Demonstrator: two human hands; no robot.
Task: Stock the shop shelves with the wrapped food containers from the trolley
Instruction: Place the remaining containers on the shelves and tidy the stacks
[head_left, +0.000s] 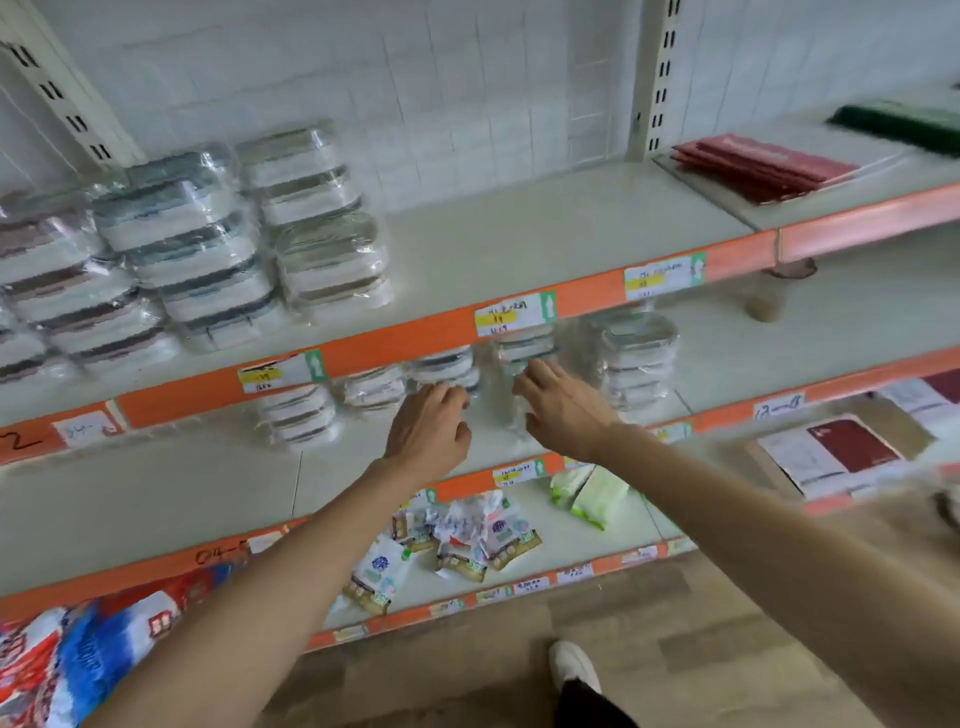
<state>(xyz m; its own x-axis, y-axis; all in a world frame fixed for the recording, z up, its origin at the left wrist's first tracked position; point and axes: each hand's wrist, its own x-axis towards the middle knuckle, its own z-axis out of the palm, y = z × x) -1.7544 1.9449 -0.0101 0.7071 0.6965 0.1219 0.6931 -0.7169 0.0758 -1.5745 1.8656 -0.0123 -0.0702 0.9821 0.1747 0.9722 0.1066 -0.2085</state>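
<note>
On the middle shelf (727, 364) stand several stacks of plastic-wrapped food containers. My left hand (431, 426) reaches in with fingers curled on the wrapped stack (447, 364) in front of it. My right hand (563, 410) lies with fingers stretched against the neighbouring wrapped stack (524, 345), whose clear wrap hangs between both hands. Another stack (636, 358) stands to the right, and two more stacks (298, 415) to the left. Many wrapped containers (208, 244) are piled on the upper shelf's left part. The trolley is out of view.
The upper shelf (545, 228) is bare to the right of the piles; red flat packs (763, 163) lie farther right. The lower shelf carries small sachets (467, 540) and green packets (592, 493). A colourful bag (78, 660) sits bottom left. My white shoe (571, 665) stands on the wooden floor.
</note>
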